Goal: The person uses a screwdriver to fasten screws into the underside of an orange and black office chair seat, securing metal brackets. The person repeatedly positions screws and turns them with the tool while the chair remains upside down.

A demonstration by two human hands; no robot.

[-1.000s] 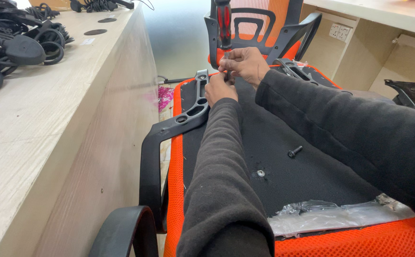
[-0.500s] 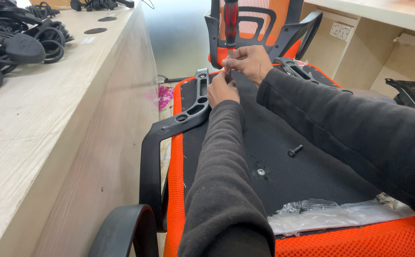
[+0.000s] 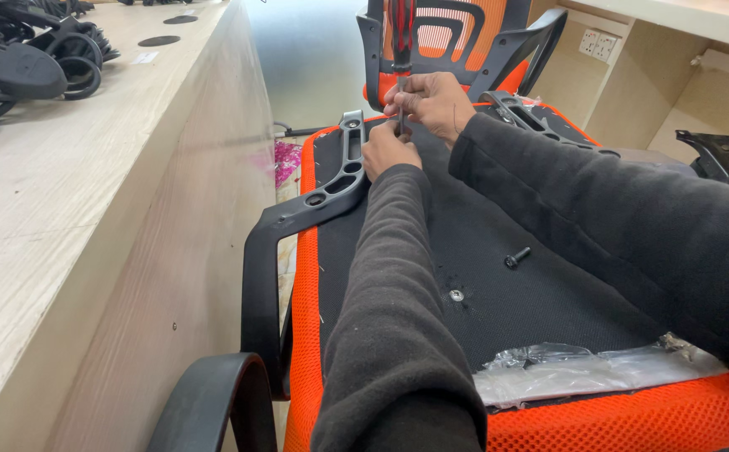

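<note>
An upturned orange office chair seat [image 3: 306, 335] with a black fabric underside [image 3: 498, 259] lies before me. A black plastic armrest bracket [image 3: 339, 176] runs along its left side. My right hand [image 3: 435, 100] grips a screwdriver with a red and black handle [image 3: 402, 33], held upright at the seat's far edge. My left hand [image 3: 389, 151] pinches the shaft near its tip, just below the right hand. A loose black screw [image 3: 516, 257] lies on the black fabric, and a metal threaded insert [image 3: 456, 295] shows nearer to me.
A pale wooden counter [image 3: 88, 218] runs along the left, with black coiled cables [image 3: 21, 59] on top. A clear plastic bag [image 3: 582, 368] lies on the seat's near edge. An orange chair backrest [image 3: 456, 33] stands behind. A black curved armrest [image 3: 214, 402] is at bottom left.
Both hands have stayed at the far edge of the seat with the screwdriver, shifting only slightly. The screw and bag have not moved.
</note>
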